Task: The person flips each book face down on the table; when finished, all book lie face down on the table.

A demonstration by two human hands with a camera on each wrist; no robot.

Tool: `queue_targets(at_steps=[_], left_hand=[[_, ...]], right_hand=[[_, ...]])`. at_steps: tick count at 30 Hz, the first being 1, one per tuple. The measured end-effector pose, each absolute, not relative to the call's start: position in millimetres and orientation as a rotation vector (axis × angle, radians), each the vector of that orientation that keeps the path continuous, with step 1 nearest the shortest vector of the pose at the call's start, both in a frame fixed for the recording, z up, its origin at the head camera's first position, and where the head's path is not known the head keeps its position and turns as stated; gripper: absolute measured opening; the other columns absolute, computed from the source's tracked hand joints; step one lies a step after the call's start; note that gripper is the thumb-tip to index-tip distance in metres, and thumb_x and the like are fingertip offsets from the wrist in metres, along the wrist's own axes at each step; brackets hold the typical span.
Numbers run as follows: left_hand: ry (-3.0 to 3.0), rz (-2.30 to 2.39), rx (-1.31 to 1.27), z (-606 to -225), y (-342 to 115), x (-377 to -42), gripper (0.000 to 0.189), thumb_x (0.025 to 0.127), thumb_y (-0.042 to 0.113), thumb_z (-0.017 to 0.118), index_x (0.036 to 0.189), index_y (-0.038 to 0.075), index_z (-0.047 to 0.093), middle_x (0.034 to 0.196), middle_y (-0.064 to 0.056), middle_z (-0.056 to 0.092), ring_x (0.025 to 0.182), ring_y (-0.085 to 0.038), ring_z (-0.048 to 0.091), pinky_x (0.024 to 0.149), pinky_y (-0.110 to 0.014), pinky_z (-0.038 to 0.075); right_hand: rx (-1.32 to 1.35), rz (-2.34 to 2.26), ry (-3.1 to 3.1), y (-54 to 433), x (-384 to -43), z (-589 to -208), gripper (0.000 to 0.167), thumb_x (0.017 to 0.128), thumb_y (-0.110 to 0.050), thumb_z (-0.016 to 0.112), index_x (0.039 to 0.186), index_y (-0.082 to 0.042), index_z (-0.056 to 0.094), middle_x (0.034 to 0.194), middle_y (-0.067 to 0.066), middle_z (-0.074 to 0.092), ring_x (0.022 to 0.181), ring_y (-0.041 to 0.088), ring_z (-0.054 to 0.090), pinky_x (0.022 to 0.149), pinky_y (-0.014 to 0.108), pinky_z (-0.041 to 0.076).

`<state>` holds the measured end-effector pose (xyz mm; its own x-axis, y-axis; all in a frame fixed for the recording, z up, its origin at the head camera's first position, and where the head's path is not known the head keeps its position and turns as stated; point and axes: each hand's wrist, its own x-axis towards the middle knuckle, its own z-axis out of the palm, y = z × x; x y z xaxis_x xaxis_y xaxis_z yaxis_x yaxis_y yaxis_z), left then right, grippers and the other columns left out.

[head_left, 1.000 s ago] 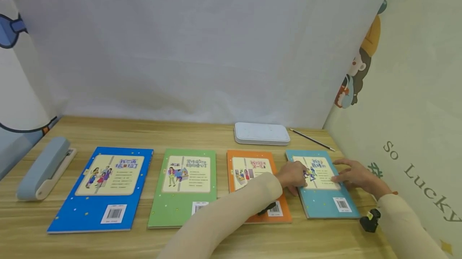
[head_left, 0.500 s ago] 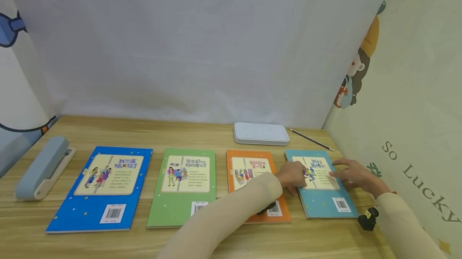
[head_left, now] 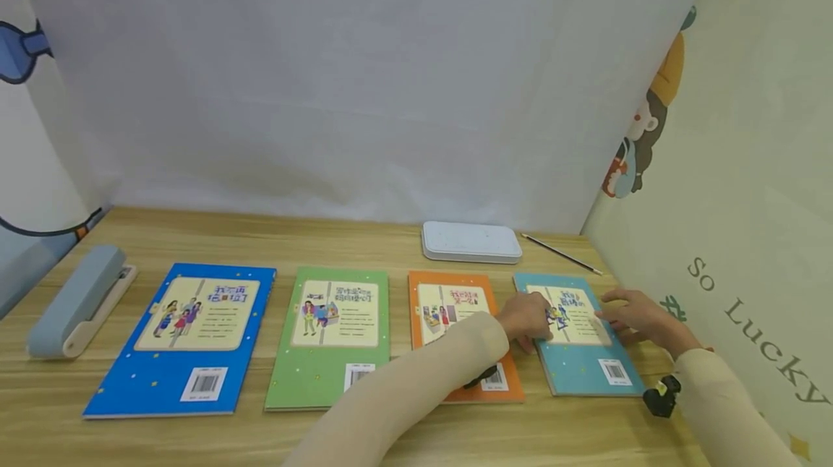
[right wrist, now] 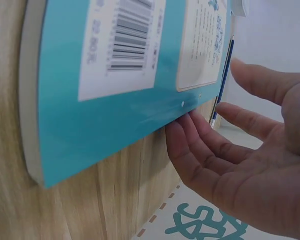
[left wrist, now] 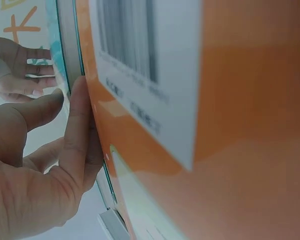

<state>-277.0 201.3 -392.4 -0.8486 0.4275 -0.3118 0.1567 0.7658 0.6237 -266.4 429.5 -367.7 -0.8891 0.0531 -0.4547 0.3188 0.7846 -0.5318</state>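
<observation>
A teal book (head_left: 575, 362) lies back cover up at the right of the row. My left hand (head_left: 526, 316) is at its left long edge, fingers fairly straight in the left wrist view and reaching down between it and the orange book (head_left: 514, 380). The left forearm crosses over the orange book and hides part of it. On the other side, my right hand (right wrist: 245, 155) touches the teal book's right edge with its lower fingertips. Its thumb and index finger are stretched out, apart from the cover.
Further left lie a green book (head_left: 306, 380) and a blue book (head_left: 156, 384). A folded grey-blue lamp (head_left: 81, 304) stands at the far left. Behind the books are a pale pencil case (head_left: 471, 241) and a pencil (head_left: 561, 254). A wall (head_left: 748, 199) borders the table's right side.
Both hands stay at the teal book's two sides. The right hand and the book have shifted very slightly at most; the other books have not visibly moved.
</observation>
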Motion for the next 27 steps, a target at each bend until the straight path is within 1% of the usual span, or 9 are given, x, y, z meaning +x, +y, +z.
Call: queue_targets(at_steps=[2, 5, 9, 12, 15, 17, 19, 24, 27], left_hand=[[2.511, 0.874, 0.429, -392, 200, -280, 0.052, 0.088, 0.020, 0.077, 0.138, 0.023, 0.061, 0.102, -0.004, 0.072, 0.048, -0.014, 0.068, 0.043, -0.021, 0.053], [2.507, 0.935, 0.436, -389, 193, -285, 0.052, 0.090, 0.019, 0.076, 0.139, 0.020, 0.059, 0.120, -0.003, 0.071, 0.052, -0.016, 0.070, 0.045, -0.023, 0.054], [2.517, 0.997, 0.488, -380, 177, -293, 0.055, 0.092, 0.023, 0.073, 0.143, 0.017, 0.055, 0.146, -0.002, 0.056, 0.058, -0.017, 0.072, 0.057, -0.021, 0.057], [2.544, 1.020, 0.575, -371, 162, -304, 0.054, 0.094, 0.025, 0.070, 0.144, 0.014, 0.052, 0.138, -0.007, 0.063, 0.067, -0.020, 0.075, 0.065, -0.022, 0.059], [2.650, 0.973, 0.660, -364, 142, -317, 0.055, 0.095, 0.028, 0.069, 0.145, 0.014, 0.052, 0.136, -0.006, 0.065, 0.101, -0.022, 0.073, 0.086, -0.028, 0.058], [2.719, 0.963, 0.681, -361, 128, -325, 0.055, 0.095, 0.029, 0.068, 0.146, 0.014, 0.051, 0.137, -0.005, 0.064, 0.124, -0.026, 0.063, 0.105, -0.034, 0.050], [2.775, 0.974, 0.667, -360, 113, -331, 0.054, 0.096, 0.029, 0.066, 0.147, 0.014, 0.051, 0.147, -0.004, 0.056, 0.136, -0.029, 0.051, 0.114, -0.042, 0.041], [2.867, 1.035, 0.588, -357, 74, -342, 0.054, 0.100, 0.028, 0.061, 0.150, 0.013, 0.046, 0.145, -0.014, 0.055, 0.132, -0.034, 0.054, 0.108, -0.049, 0.046], [2.949, 0.988, 0.524, -354, 47, -346, 0.055, 0.101, 0.031, 0.057, 0.152, 0.015, 0.043, 0.150, -0.019, 0.048, 0.137, -0.038, 0.047, 0.109, -0.052, 0.045]], right_hand=[[0.277, -0.874, 2.561, 429, -267, -367, 0.069, 0.101, -0.025, 0.058, 0.147, 0.015, 0.026, 0.131, 0.040, 0.050, 0.116, 0.047, 0.059, 0.087, 0.050, 0.057], [0.261, -0.908, 2.584, 429, -270, -365, 0.066, 0.102, -0.023, 0.055, 0.147, 0.015, 0.024, 0.132, 0.042, 0.048, 0.116, 0.047, 0.060, 0.091, 0.052, 0.056], [0.174, -0.986, 2.628, 425, -271, -361, 0.064, 0.105, -0.023, 0.050, 0.149, 0.015, 0.022, 0.138, 0.046, 0.040, 0.122, 0.053, 0.054, 0.095, 0.052, 0.055], [0.104, -1.044, 2.647, 414, -273, -356, 0.066, 0.107, -0.028, 0.047, 0.151, 0.013, 0.019, 0.145, 0.046, 0.033, 0.131, 0.056, 0.044, 0.100, 0.055, 0.051], [0.055, -1.085, 2.661, 401, -278, -352, 0.069, 0.107, -0.032, 0.045, 0.153, 0.011, 0.017, 0.148, 0.044, 0.030, 0.136, 0.057, 0.037, 0.105, 0.059, 0.046], [0.019, -1.104, 2.674, 392, -281, -351, 0.068, 0.107, -0.033, 0.044, 0.154, 0.010, 0.017, 0.150, 0.043, 0.030, 0.137, 0.057, 0.035, 0.107, 0.061, 0.043], [-0.016, -1.112, 2.696, 382, -284, -351, 0.067, 0.108, -0.032, 0.044, 0.154, 0.009, 0.018, 0.150, 0.042, 0.030, 0.137, 0.057, 0.035, 0.107, 0.063, 0.042], [-0.065, -1.006, 2.804, 351, -290, -350, 0.066, 0.107, -0.034, 0.044, 0.155, 0.005, 0.021, 0.152, 0.040, 0.031, 0.139, 0.056, 0.035, 0.107, 0.066, 0.040], [-0.092, -0.905, 2.851, 330, -293, -350, 0.067, 0.107, -0.038, 0.043, 0.157, 0.001, 0.020, 0.155, 0.038, 0.027, 0.141, 0.056, 0.030, 0.109, 0.069, 0.034]])
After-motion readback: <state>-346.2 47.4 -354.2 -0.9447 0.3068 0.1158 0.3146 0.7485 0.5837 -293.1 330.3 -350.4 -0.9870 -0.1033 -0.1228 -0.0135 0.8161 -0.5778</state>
